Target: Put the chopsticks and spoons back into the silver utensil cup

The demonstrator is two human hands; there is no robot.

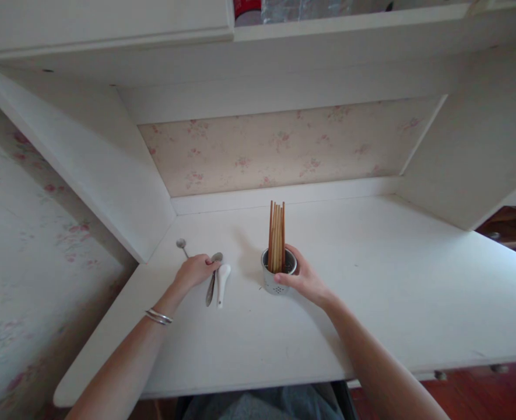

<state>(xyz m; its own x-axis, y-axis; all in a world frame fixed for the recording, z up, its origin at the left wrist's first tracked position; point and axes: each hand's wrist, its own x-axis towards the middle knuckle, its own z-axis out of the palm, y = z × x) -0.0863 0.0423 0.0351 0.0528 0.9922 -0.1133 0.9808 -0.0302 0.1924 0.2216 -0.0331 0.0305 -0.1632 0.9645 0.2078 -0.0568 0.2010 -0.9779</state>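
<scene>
My right hand (304,281) wraps around the right side of a perforated metal utensil holder (277,287), which stands upright on the desk. Several wooden chopsticks (276,236) rise out of it. To the left, my left hand (196,270) is closed, thumb and fingers at the neck of a metal spoon (216,256); part of the grip is hidden. Right beside that spoon lies a white ceramic spoon (223,284), its handle toward me. Behind my left hand, a long-handled metal spoon (181,243) lies partly covered.
The white desk (397,291) carries all of this. An overhead shelf (292,64) spans the top, with side panels left and right. Floral wallpaper (279,146) covers the back wall. Drawer knobs (440,375) stick out under the front edge at right.
</scene>
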